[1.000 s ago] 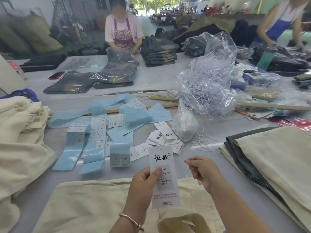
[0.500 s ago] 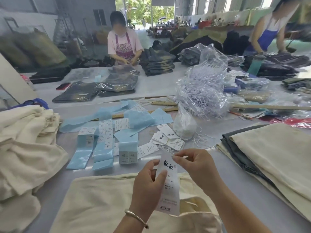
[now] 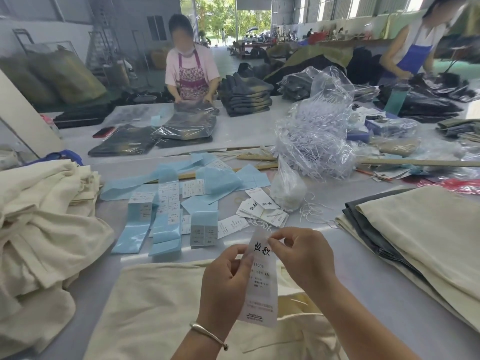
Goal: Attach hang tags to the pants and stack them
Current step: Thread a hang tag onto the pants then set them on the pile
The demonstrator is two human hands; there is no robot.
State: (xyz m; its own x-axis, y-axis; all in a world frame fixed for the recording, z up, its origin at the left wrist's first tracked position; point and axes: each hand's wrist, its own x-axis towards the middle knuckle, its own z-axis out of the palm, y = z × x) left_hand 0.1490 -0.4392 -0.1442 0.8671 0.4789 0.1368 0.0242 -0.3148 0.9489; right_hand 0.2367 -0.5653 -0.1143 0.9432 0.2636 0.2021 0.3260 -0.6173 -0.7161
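Observation:
A white hang tag (image 3: 261, 281) with black characters hangs upright between both hands, above cream pants (image 3: 155, 307) lying flat at the table's near edge. My left hand (image 3: 224, 284) pinches the tag's left edge, a silver bangle on its wrist. My right hand (image 3: 301, 255) pinches the tag's top corner with thumb and forefinger; whether a string is in those fingers is too small to tell. More hang tags (image 3: 262, 210) with strings lie in a loose pile just beyond. A stack of folded cream and grey pants (image 3: 420, 229) sits at the right.
A heap of cream pants (image 3: 44, 224) fills the left. Blue label strips (image 3: 166, 203) lie mid-table, beside a plastic bag of white strings (image 3: 317, 141). Across the table a person in an apron handles bagged dark garments (image 3: 187, 128); another person works at far right.
My right hand moved in from the right and took the tag's top corner. Both hands rose slightly with the tag; the camera tilted up.

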